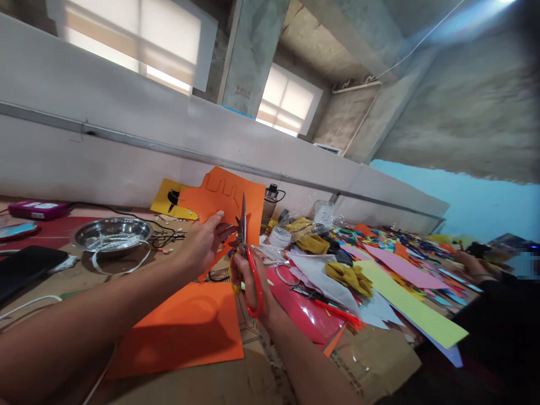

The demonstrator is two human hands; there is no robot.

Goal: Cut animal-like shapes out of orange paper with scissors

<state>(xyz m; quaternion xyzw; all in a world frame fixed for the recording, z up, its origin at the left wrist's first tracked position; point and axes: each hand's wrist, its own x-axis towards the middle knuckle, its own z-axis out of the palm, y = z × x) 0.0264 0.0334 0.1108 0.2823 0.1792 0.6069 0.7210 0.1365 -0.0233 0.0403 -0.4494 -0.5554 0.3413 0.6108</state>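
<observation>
My left hand [206, 239] pinches the lower edge of an upright orange sheet [252, 208] that has a hand-like outline drawn on it; part of its left side is cut away. My right hand [248, 281] is closed round the red handles of a pair of scissors [254, 281]. The scissor blades point upward across the sheet, just right of my left fingers, and look slightly apart. Below my hands a second orange sheet [185, 332] lies flat on the cardboard-covered table.
At the left are a metal bowl [110, 230], a black phone [31, 278] and a purple box [39, 210]. A bottle [270, 205] stands behind the sheet. Coloured papers, yellow cloth [349, 278] and scraps cover the right side. Another person's hand [468, 264] is at far right.
</observation>
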